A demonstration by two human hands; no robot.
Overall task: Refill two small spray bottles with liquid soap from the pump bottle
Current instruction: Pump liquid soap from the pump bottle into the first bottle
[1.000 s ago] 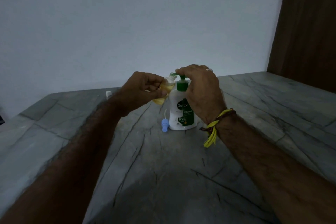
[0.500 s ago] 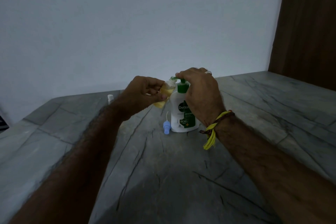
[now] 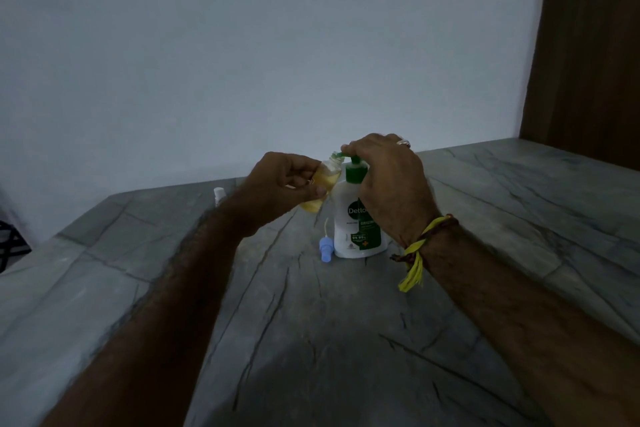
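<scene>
— What do the hands have, seen from the head camera?

— The left hand (image 3: 284, 184) grips a small spray bottle (image 3: 320, 189), fingers and thumb curled round it. The bottle is uncapped, tilted, with yellowish liquid inside, its open neck right under the green spout.

— And the other one?

— The right hand (image 3: 388, 184) rests on top of the pump bottle (image 3: 353, 218), fingers bent over the green pump head (image 3: 355, 168), fingertips at the spout. A ring shows on one finger, and a yellow thread band (image 3: 414, 258) is tied at the wrist.

— Where does the pump bottle stand?

— Upright on the grey stone bench (image 3: 311, 322), under the right hand and just right of the left hand. It is white with a green label.

— Anything else near them?

— A blue spray cap (image 3: 325, 249) with its thin tube lies on the bench below the left hand, just beside the pump bottle's base. Behind the left wrist a small white-topped object (image 3: 219, 193) stands, mostly hidden; I cannot tell what it is.
</scene>
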